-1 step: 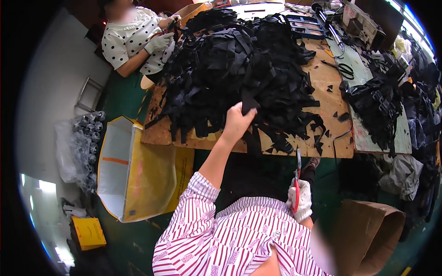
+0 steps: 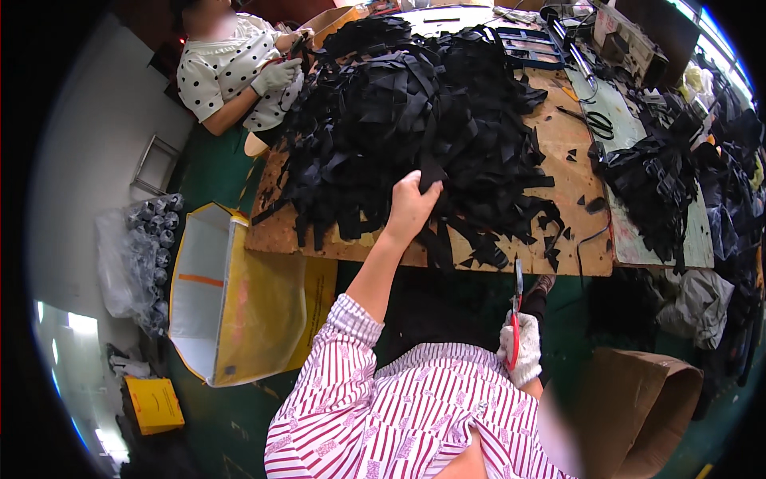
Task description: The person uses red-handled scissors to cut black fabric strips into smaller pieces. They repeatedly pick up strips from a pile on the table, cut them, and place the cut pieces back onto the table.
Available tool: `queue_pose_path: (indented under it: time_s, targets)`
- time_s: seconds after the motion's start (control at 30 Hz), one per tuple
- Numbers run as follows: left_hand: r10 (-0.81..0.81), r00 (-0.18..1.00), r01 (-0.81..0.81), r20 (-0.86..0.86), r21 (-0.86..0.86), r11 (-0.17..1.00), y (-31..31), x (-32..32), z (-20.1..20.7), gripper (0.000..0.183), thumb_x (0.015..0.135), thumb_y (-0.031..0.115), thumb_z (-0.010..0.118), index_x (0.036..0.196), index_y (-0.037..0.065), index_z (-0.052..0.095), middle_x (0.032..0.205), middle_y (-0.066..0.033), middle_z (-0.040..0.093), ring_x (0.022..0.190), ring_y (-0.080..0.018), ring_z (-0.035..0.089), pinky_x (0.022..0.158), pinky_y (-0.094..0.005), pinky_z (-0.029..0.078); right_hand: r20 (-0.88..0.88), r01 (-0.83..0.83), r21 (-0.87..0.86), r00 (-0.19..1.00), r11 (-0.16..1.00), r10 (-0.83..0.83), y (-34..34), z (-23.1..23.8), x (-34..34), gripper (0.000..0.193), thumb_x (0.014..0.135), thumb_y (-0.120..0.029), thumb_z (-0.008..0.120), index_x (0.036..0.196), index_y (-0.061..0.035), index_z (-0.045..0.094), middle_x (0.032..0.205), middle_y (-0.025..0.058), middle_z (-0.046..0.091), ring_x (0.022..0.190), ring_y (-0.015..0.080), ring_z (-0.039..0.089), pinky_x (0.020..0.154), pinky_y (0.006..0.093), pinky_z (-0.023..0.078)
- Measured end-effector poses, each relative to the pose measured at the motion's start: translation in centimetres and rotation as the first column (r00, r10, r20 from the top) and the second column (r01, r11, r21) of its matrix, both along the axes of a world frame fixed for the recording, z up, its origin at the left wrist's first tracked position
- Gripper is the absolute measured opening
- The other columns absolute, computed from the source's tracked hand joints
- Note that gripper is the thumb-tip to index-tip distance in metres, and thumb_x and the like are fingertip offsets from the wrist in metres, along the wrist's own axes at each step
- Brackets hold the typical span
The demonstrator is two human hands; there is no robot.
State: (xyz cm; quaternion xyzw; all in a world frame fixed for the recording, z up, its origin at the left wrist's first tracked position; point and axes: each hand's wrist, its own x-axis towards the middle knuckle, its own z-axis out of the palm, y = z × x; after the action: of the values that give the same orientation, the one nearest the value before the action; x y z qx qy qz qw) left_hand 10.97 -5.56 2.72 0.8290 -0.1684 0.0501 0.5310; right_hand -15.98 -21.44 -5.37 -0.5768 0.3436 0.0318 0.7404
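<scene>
Wooden table (image 2: 574,184) across upper frame, buried under a heap of black straps (image 2: 415,120). My left hand (image 2: 408,209), centre frame, pinches one black strap (image 2: 432,172) at the heap's near edge. My gloved right hand (image 2: 520,351), lower right, grips red-handled scissors (image 2: 517,307), blades pointing up.

Left hand (image 2: 411,206): bare, gripping a black strap (image 2: 431,172) from the strap pile (image 2: 415,104).
Right hand (image 2: 523,351): gloved, holding red-handled scissors (image 2: 516,307).
</scene>
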Motion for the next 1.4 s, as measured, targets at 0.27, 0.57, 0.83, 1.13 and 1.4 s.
queue_pose_path:
  time_s: [0.27, 0.57, 0.83, 1.13, 1.4]
  targets:
    - [0.167, 0.789, -0.357, 0.591, 0.22, 0.908, -3.1, 7.9, -0.7, 0.055, 0.073, 0.003, 0.067, 0.124, 0.001, 0.048, 0.114, -0.0159, 0.052, 0.101, -0.0338, 0.056, 0.085, -0.0368, 0.048, 0.004, 0.036, 0.012, 0.999, 0.999, -0.036, -0.2, -0.1, -0.2, 0.025, 0.081, -0.005, 0.051, 0.105, -0.0023, 0.043, 0.065, 0.0028, 0.047, 0.043, 0.0097, 0.043, 0.036, 0.0218, 0.038]
    - [0.17, 0.855, -0.415, 0.49, 0.449, 0.791, -0.8, 12.8, -1.7, 0.035, 0.069, 0.01, 0.069, 0.103, 0.006, 0.063, 0.097, -0.0134, 0.06, 0.083, -0.0328, 0.062, 0.074, -0.0386, 0.052, 0.064, 0.003, 0.007, 0.998, 1.0, -0.003, -0.2, 0.4, -0.2, 0.023, 0.083, -0.008, 0.051, 0.104, -0.0025, 0.042, 0.065, 0.0029, 0.047, 0.043, 0.0091, 0.043, 0.036, 0.0217, 0.039]
    - [-0.061, 0.997, 0.072, 0.038, -0.541, 0.838, 3.6, 7.6, 8.1, 0.006, 0.078, 0.007, 0.065, 0.072, 0.007, 0.062, 0.06, 0.0072, 0.052, 0.047, -0.0009, 0.04, 0.042, -0.0191, 0.029, 0.072, 0.003, -0.001, 0.997, 1.0, -0.003, 0.0, 0.7, -0.3, 0.023, 0.084, -0.01, 0.051, 0.104, -0.0031, 0.042, 0.066, 0.0031, 0.047, 0.043, 0.0092, 0.042, 0.037, 0.0211, 0.039]
    - [0.025, 0.947, -0.125, 0.32, 0.297, 0.947, 11.9, 3.2, 0.9, 0.018, 0.075, 0.008, 0.063, 0.09, -0.002, 0.061, 0.081, -0.0113, 0.061, 0.076, -0.0234, 0.061, 0.072, -0.0304, 0.048, 0.084, 0.025, 0.004, 0.996, 1.0, -0.025, 0.6, 1.7, -0.5, 0.023, 0.081, -0.007, 0.05, 0.103, -0.0035, 0.044, 0.067, 0.0034, 0.046, 0.043, 0.0099, 0.042, 0.036, 0.021, 0.038]
    - [0.224, 0.975, -0.224, -0.007, -0.115, 0.968, 16.4, 2.0, -5.1, 0.036, 0.076, 0.003, 0.056, 0.112, 0.004, 0.061, 0.08, 0.0019, 0.054, 0.071, -0.0106, 0.053, 0.063, -0.0242, 0.042, 0.081, 0.026, -0.066, 0.996, 0.997, -0.021, 0.8, 1.1, -0.7, 0.024, 0.081, -0.01, 0.051, 0.103, -0.0036, 0.044, 0.068, 0.0031, 0.046, 0.044, 0.0089, 0.041, 0.037, 0.0201, 0.037]
